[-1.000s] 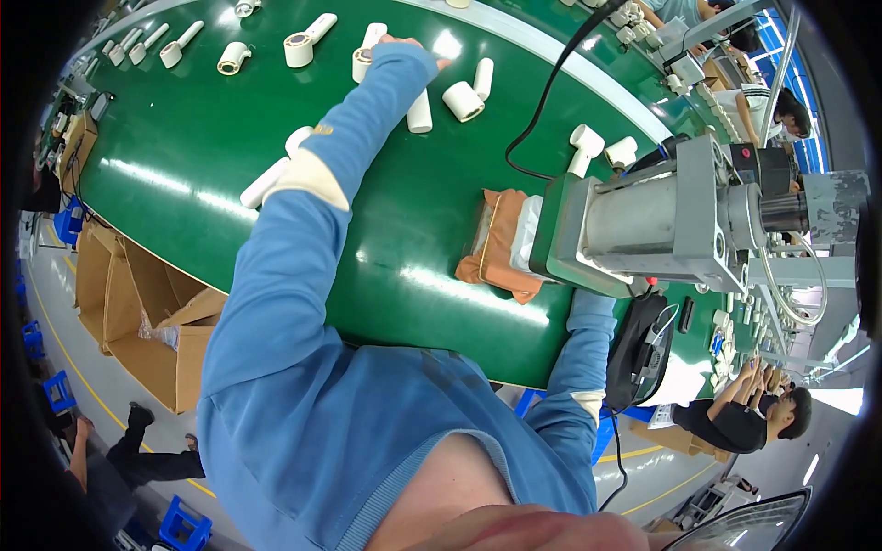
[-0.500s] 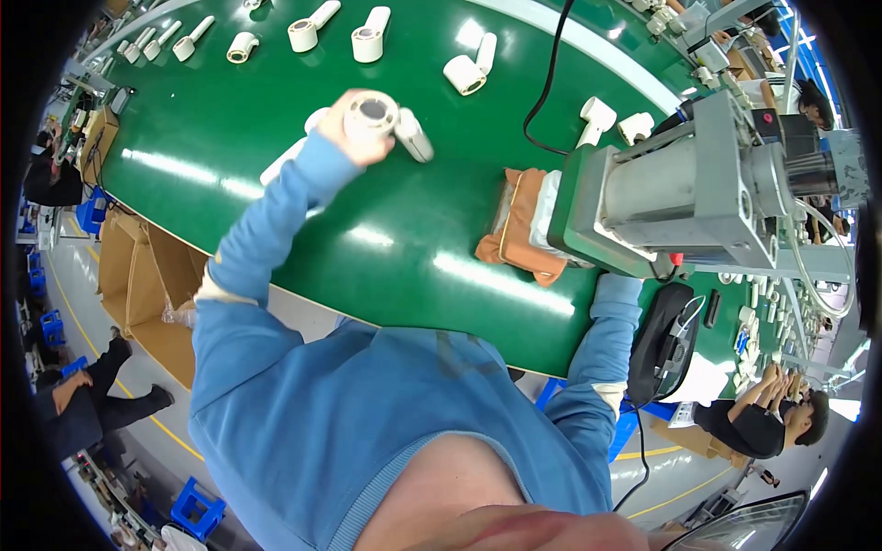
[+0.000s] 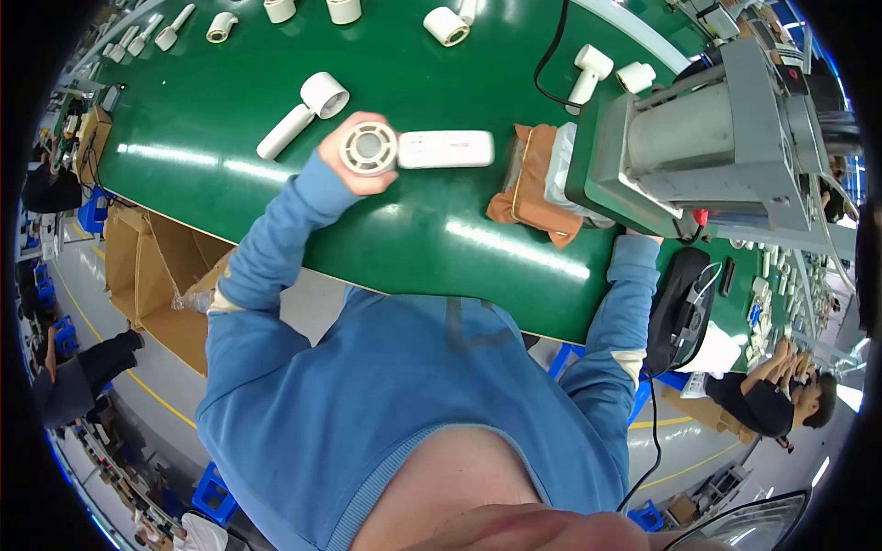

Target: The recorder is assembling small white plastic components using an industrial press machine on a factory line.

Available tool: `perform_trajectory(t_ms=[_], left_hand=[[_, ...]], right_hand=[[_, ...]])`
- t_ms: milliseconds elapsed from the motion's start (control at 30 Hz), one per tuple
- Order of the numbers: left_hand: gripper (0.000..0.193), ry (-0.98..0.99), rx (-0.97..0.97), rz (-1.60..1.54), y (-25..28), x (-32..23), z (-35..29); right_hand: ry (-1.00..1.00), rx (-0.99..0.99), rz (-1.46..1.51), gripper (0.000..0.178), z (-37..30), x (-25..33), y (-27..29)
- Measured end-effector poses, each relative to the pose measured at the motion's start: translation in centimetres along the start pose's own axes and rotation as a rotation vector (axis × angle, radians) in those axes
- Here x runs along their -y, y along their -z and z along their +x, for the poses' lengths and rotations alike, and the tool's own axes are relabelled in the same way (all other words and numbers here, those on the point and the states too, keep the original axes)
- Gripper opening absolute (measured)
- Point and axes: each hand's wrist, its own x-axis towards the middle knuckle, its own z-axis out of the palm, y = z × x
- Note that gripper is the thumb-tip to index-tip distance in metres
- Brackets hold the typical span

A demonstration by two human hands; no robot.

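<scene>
My left hand (image 3: 338, 163) is closed around the round head of a white hair-dryer-shaped device (image 3: 448, 149). A slotted ring on that head faces up, and its flat handle points right, held over the green table (image 3: 404, 257). Just beyond my left hand lies another white device (image 3: 287, 131) of the same shape, its handle toward me. My right hand (image 3: 648, 236) is mostly hidden behind the grey press (image 3: 684, 151); only a bit of skin shows past the cuff, so its fingers cannot be made out.
Under the press's head sits an orange cloth-wrapped pad (image 3: 533, 188). More white devices (image 3: 447, 26) stand along the far side. A black cable (image 3: 554, 55) hangs down onto the table. Right of my forearm lies a black case (image 3: 678, 298); an open cardboard box (image 3: 156, 275) stands left. Other people work nearby.
My left hand has turned the device, so its handle swings out to the right and its ringed end shows. The view has shifted, and the device lying behind is more exposed.
</scene>
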Motion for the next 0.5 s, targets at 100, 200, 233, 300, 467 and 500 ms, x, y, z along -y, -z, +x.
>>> perform_trajectory(t_ms=[100, 200, 233, 300, 467, 500], left_hand=[[0.058, -0.018, 0.01, -0.188, -3.8, 0.6, 1.7], [0.058, -0.026, 0.083, -0.192, -6.8, 1.7, 2.9], [0.058, -0.006, 0.127, -0.162, -7.6, 1.8, 3.3], [0.058, -0.013, 0.151, -0.138, -8.8, 1.4, 4.3], [0.057, -0.02, 0.199, -0.051, -10.5, 1.5, 5.5], [0.056, -0.041, 0.192, -0.069, -10.7, 1.9, 5.8]], right_hand=[[-0.036, 0.021, -0.005, 0.058, -5.0, 1.9, 2.1], [-0.09, 0.037, -0.01, 0.06, -6.4, 3.9, 4.6], [-0.107, 0.043, -0.011, 0.061, -6.8, 4.5, 5.3], [-0.141, 0.058, -0.008, 0.062, -9.9, 5.6, 6.5], [-0.141, 0.133, 0.045, 0.064, -6.6, 5.6, 6.5], [-0.122, 0.176, 0.089, 0.064, -6.9, 5.1, 6.1]])
